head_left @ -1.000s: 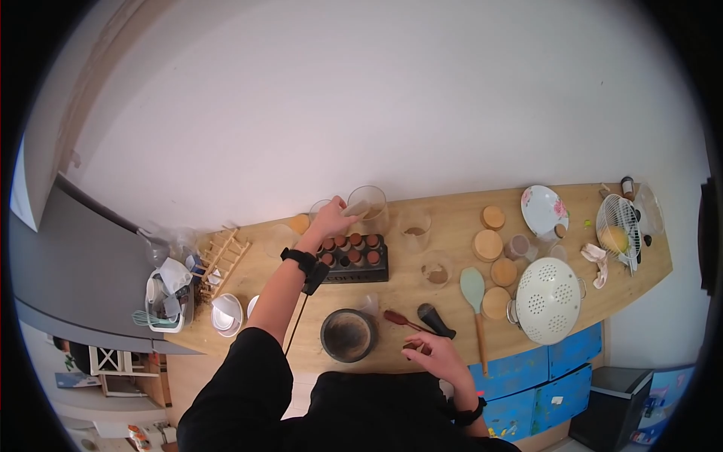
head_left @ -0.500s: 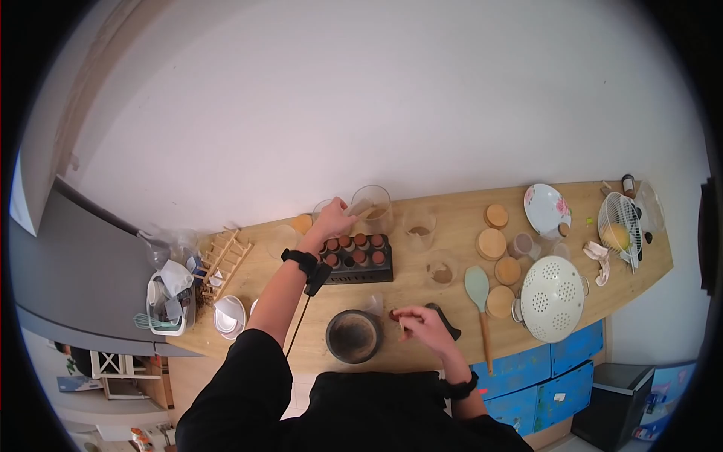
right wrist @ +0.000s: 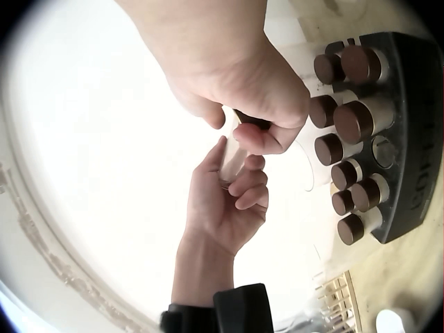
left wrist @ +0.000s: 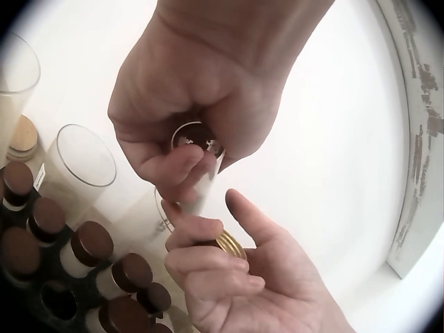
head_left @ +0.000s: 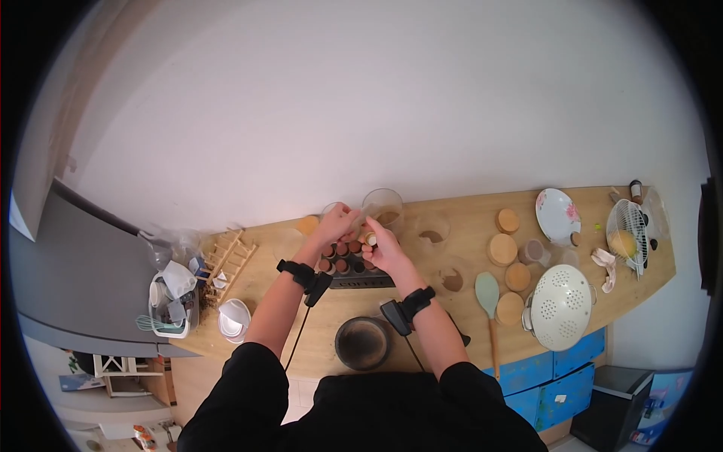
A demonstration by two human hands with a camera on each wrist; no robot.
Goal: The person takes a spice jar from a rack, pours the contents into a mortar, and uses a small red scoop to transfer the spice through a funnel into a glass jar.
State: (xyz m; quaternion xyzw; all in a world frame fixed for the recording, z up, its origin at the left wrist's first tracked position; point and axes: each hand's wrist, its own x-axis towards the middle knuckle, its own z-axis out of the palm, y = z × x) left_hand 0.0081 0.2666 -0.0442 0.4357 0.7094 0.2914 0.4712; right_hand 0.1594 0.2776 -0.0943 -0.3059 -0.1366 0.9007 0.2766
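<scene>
- Brown cap (left wrist: 231, 244) with a gold threaded rim sits in the right hand (head_left: 388, 250). Fingers are curled snugly over it, thumb sticking out to the side. My guess is it's tucked like that so the threads stay free.
- The clear tube (left wrist: 203, 191) is in the left hand (left wrist: 198, 90), thumb and fingers closed around it, no slack that I can see. It's held tilted, in the air beyond the rack. Something dark shows at one end, but I can't tell what.
- Cap's off the tube. They're right near each other; can't tell if they touch. I'd say both hands meet up there so one can steady the tube while the other handles the cap.
- Black rack (head_left: 365, 283) with lettering on the front keeps the brown-capped vials (right wrist: 355, 122) upright, probably so they don't tip. The right hand hides part of it from the head camera.
- Tall glass (head_left: 399, 207) with brownish stuff in it stands close behind the hands, so elbow room's tight there imo.
- Off to the right: a clear cup (head_left: 444, 228), wooden lids (head_left: 503, 249), a green spatula (head_left: 488, 295) and a white colander (head_left: 561, 307), all well apart from the hands.
- Dark bowl (head_left: 340, 346) sits between the forearms, not in the way.
</scene>
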